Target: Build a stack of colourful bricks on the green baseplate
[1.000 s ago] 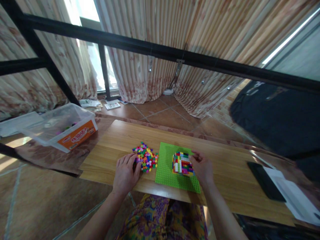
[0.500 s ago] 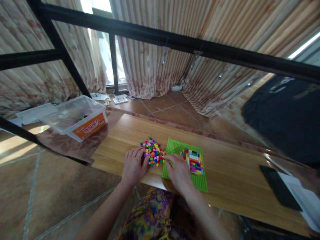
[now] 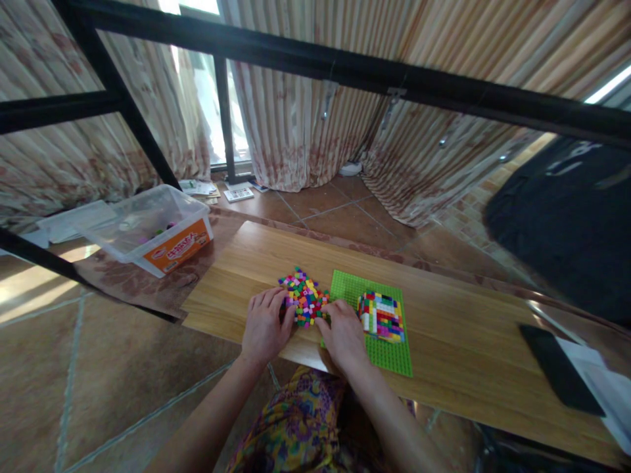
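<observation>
A loose pile of small colourful toy bricks (image 3: 304, 295) lies on the wooden table. My left hand (image 3: 265, 322) rests at the pile's left edge, fingers curved and thumb apart, with its fingertips among the bricks. At the right edge of the pile is my right hand (image 3: 345, 334), its thumb and index finger slightly apart by the bricks; no held brick shows. Beneath and beyond that hand is a green baseplate (image 3: 387, 358). A block built of multicoloured bricks (image 3: 382, 316) stands on the plate, to the right of my right hand.
The wooden table (image 3: 458, 335) runs across, with a dark flat object (image 3: 557, 368) and white papers (image 3: 594, 374) at its right end. A clear plastic bin (image 3: 148, 226) with an orange label sits at left. A black metal frame (image 3: 305, 59) crosses before the curtains (image 3: 280, 125).
My right hand has moved left, off the built block and to the pile's edge, and its thumb and index finger have parted. My left hand has stayed by the pile.
</observation>
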Demonstrator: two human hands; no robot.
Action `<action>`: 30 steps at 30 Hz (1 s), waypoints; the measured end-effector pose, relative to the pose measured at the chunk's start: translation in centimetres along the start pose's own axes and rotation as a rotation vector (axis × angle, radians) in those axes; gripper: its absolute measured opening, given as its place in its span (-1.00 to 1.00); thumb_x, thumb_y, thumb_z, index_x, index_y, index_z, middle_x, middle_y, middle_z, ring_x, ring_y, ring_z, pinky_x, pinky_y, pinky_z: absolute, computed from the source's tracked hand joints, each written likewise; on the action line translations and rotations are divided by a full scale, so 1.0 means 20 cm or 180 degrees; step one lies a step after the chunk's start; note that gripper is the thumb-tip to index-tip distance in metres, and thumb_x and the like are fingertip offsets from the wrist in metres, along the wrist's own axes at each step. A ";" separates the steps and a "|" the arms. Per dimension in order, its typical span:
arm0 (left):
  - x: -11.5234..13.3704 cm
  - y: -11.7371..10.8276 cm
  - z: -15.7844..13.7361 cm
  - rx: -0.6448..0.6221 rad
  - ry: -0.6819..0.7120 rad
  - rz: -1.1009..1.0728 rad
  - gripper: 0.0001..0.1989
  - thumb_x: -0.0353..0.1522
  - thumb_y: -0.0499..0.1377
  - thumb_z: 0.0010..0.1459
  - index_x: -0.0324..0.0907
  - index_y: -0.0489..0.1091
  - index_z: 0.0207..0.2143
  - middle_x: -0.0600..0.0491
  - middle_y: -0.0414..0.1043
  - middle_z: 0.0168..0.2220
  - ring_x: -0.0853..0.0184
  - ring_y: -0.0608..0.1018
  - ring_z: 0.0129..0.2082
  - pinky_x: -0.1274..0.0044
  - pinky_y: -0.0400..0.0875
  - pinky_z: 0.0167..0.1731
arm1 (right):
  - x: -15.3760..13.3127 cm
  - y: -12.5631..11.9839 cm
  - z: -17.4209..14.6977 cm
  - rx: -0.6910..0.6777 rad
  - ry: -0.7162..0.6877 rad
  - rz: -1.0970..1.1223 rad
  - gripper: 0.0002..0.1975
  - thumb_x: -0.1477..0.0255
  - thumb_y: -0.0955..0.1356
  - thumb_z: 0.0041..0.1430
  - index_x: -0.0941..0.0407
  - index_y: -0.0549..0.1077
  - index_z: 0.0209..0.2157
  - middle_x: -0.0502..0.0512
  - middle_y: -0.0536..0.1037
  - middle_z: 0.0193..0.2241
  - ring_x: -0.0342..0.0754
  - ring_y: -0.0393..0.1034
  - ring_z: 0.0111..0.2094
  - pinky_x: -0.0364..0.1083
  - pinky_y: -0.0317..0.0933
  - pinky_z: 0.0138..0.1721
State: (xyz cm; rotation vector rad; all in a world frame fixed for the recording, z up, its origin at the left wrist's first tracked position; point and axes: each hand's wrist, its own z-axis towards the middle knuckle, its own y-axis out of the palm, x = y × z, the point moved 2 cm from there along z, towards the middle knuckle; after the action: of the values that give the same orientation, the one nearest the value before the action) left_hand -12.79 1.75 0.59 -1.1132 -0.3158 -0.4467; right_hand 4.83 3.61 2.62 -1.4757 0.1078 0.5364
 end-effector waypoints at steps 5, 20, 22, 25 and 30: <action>0.00 0.00 0.00 -0.0008 0.0011 0.0038 -0.70 -0.25 0.08 0.28 -0.18 0.36 0.00 -0.10 0.46 0.02 0.13 0.45 0.04 0.27 0.28 0.06 | -0.02 0.00 0.02 -0.0012 -0.0056 0.0054 -0.84 0.49 0.27 0.24 0.11 0.50 -0.30 0.15 0.50 -0.26 0.04 0.37 -0.17 -0.03 0.21 -0.09; 0.00 0.00 0.00 0.0015 0.0001 -0.0001 -0.71 -0.25 0.08 0.27 -0.15 0.37 -0.01 -0.09 0.47 0.01 0.13 0.46 0.03 0.26 0.29 0.06 | -0.01 0.03 0.02 0.0141 -0.0155 0.0036 -0.82 0.51 0.24 0.25 0.09 0.48 -0.29 0.17 0.51 -0.25 0.07 0.34 -0.16 0.02 0.21 -0.09; 0.00 0.00 0.00 0.0014 0.0005 0.0008 -0.71 -0.25 0.09 0.27 -0.16 0.37 -0.01 -0.09 0.47 0.01 0.13 0.46 0.04 0.27 0.28 0.06 | -0.02 0.03 0.03 0.0139 -0.0159 -0.0009 -0.83 0.50 0.25 0.24 0.10 0.48 -0.27 0.19 0.51 -0.24 0.09 0.34 -0.15 0.03 0.21 -0.09; 0.00 0.00 0.00 0.0000 -0.0013 0.0032 -0.71 -0.25 0.09 0.27 -0.17 0.37 -0.01 -0.09 0.47 0.02 0.15 0.45 0.04 0.28 0.28 0.07 | -0.03 0.03 0.03 0.0117 -0.0151 -0.0054 -0.83 0.48 0.25 0.26 0.11 0.49 -0.26 0.20 0.51 -0.24 0.10 0.34 -0.14 0.03 0.21 -0.07; 0.01 -0.01 0.00 -0.0020 -0.0031 0.0008 -0.70 -0.25 0.08 0.27 -0.16 0.37 0.00 -0.10 0.47 0.02 0.15 0.45 0.05 0.27 0.29 0.06 | -0.02 0.02 0.02 0.0230 -0.0095 0.0259 -0.81 0.44 0.25 0.25 0.11 0.50 -0.30 0.19 0.53 -0.26 0.08 0.38 -0.17 0.03 0.23 -0.08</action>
State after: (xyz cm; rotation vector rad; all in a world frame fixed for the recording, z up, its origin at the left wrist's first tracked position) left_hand -12.75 1.61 0.69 -1.1221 -0.3216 -0.4402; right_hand 4.21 3.89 2.49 -1.3967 0.1627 0.6141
